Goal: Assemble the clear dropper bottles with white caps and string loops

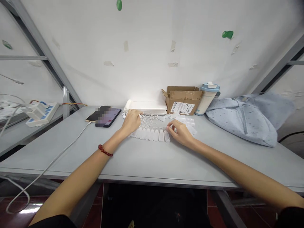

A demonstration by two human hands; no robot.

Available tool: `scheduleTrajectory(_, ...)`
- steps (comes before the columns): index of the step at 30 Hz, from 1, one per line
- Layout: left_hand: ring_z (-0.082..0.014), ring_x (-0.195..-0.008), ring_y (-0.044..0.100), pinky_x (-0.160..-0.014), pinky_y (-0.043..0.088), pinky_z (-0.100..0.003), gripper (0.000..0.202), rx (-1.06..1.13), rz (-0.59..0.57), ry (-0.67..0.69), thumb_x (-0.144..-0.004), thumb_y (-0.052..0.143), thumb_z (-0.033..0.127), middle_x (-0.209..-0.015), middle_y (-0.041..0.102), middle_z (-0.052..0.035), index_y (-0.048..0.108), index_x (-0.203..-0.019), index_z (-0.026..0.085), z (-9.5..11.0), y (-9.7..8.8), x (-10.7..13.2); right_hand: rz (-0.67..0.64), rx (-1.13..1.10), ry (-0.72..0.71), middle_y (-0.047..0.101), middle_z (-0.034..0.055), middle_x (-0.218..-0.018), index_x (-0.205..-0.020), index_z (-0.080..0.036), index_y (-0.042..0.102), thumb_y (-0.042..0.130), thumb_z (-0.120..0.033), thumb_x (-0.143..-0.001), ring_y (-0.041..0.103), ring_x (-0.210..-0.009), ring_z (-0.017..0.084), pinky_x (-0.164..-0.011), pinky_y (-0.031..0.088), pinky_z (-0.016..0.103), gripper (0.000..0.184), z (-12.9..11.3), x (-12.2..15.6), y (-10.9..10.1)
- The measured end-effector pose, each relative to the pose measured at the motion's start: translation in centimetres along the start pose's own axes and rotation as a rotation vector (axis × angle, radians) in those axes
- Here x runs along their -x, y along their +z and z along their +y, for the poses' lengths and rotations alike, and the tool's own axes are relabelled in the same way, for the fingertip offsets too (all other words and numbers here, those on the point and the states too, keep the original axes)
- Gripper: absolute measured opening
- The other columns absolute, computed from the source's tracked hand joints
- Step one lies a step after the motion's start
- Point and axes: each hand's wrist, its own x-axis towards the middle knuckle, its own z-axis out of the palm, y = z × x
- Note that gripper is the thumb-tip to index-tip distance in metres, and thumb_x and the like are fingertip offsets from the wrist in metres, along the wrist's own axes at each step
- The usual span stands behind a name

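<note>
A white wall panel (147,38) rises at 12 o'clock behind a gray desk (147,161), brightest low down, where light glows just above the desktop. Scraps of old tape (125,46) dot its surface, with one green patch (119,4) at 11 o'clock and another green patch (227,34) near 2. Slanting gray metal posts flank the panel: a left post (38,41) at 10 o'clock, a right post (273,69) between 2 and 3. A neighboring worktop (23,135) adjoins at 9 o'clock. Below, dark red floor tiles (14,205) catch a white glare at 8 o'clock.
</note>
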Motion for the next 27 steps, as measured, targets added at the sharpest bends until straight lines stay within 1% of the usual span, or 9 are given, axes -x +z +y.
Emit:
scheduleTrajectory(3,-0.0232,-0.099,0.058,-0.093,0.043,-0.040,0.033,0.022,0.074,-0.015,-0.079,0.040,0.011,-0.100,0.068,-0.0081,0.068,-0.097,0.014,0.4,-0.6,-0.1,0.021,0.082,-0.092,0.060,0.0092,-0.096,-0.093,-0.016,0.055,0.044,-0.021,-0.088,0.056,-0.075,0.017,-0.068,0.044,0.030,0.013,0.8,-1.3,0.2)
scheduleTrajectory(6,-0.0231,-0.096,0.059,-0.090,0.044,-0.039,0.027,0.054,0.099,-0.023,-0.082,0.044,0.017,-0.097,0.069,-0.0079,0.068,-0.093,0.014,0.9,-1.0,0.0,-0.059,0.171,-0.139,0.058,0.0105,-0.104,-0.100,-0.015,0.054,0.044,-0.018,-0.089,0.056,-0.088,0.019,-0.072,0.045,0.029,0.015,1.1,-3.2,0.4)
scheduleTrajectory(8,-0.0229,-0.094,0.059,-0.089,0.044,-0.038,0.024,0.064,0.095,-0.022,-0.082,0.046,0.019,-0.095,0.070,-0.0075,0.068,-0.091,0.014,1.1,-1.1,0.0,-0.118,0.298,-0.177,0.057,0.0115,-0.108,-0.104,-0.015,0.055,0.043,-0.017,-0.090,0.053,-0.100,0.022,-0.078,0.044,0.031,0.018,0.9,-4.6,0.5)
scheduleTrajectory(10,-0.0227,-0.093,0.059,-0.089,0.043,-0.038,0.022,0.064,0.084,-0.020,-0.082,0.048,0.018,-0.093,0.070,-0.0069,0.069,-0.088,0.015,1.3,-1.1,0.0,-0.185,0.438,-0.182,0.057,0.0131,-0.111,-0.103,-0.014,0.056,0.045,-0.016,-0.089,0.050,-0.105,0.024,-0.082,0.042,0.033,0.018,0.4,-6.0,0.8)
scheduleTrajectory(14,-0.0232,-0.092,0.060,-0.088,0.043,-0.037,0.019,0.073,0.069,-0.026,-0.079,0.052,0.016,-0.092,0.071,-0.0074,0.070,-0.085,0.013,1.4,-1.0,0.1,-0.211,0.491,-0.137,0.061,0.0169,-0.104,-0.099,-0.011,0.058,0.051,-0.013,-0.085,0.050,-0.103,0.029,-0.083,0.042,0.038,0.016,-0.3,-7.5,1.6)
scheduleTrajectory(18,-0.0239,-0.093,0.060,-0.088,0.043,-0.037,0.017,0.111,0.056,-0.049,-0.077,0.054,0.016,-0.091,0.071,-0.0076,0.070,-0.083,0.014,1.8,-1.2,0.1,-0.215,0.492,-0.104,0.062,0.0187,-0.103,-0.099,-0.010,0.058,0.053,-0.011,-0.082,0.051,-0.101,0.031,-0.081,0.041,0.038,0.018,-0.3,-7.4,2.2)
scheduleTrajectory(21,-0.0225,-0.089,0.062,-0.084,0.045,-0.035,0.016,0.179,0.036,-0.081,-0.079,0.053,0.018,-0.089,0.072,-0.0062,0.069,-0.080,0.016,2.1,-1.4,0.2,-0.213,0.468,-0.074,0.064,0.0185,-0.098,-0.098,-0.011,0.058,0.054,-0.010,-0.080,0.053,-0.099,0.030,-0.077,0.042,0.037,0.019,0.2,-6.9,2.1)
scheduleTrajectory(24,-0.0210,-0.085,0.065,-0.079,0.046,-0.032,0.016,0.272,0.024,-0.129,-0.080,0.054,0.020,-0.086,0.073,-0.0056,0.069,-0.080,0.016,2.4,-1.4,0.2,-0.202,0.418,-0.034,0.065,0.0144,-0.094,-0.098,-0.012,0.057,0.054,-0.010,-0.078,0.055,-0.094,0.028,-0.074,0.043,0.034,0.020,0.7,-6.0,1.4)
scheduleTrajectory(27,-0.0214,-0.082,0.066,-0.077,0.046,-0.032,0.016,0.395,0.001,-0.190,-0.078,0.056,0.020,-0.079,0.073,-0.0067,0.068,-0.085,0.014,2.9,-1.5,0.4,-0.163,0.366,0.003,0.064,0.0119,-0.097,-0.101,-0.013,0.055,0.054,-0.012,-0.078,0.055,-0.096,0.026,-0.077,0.043,0.033,0.023,1.0,-4.3,0.2)
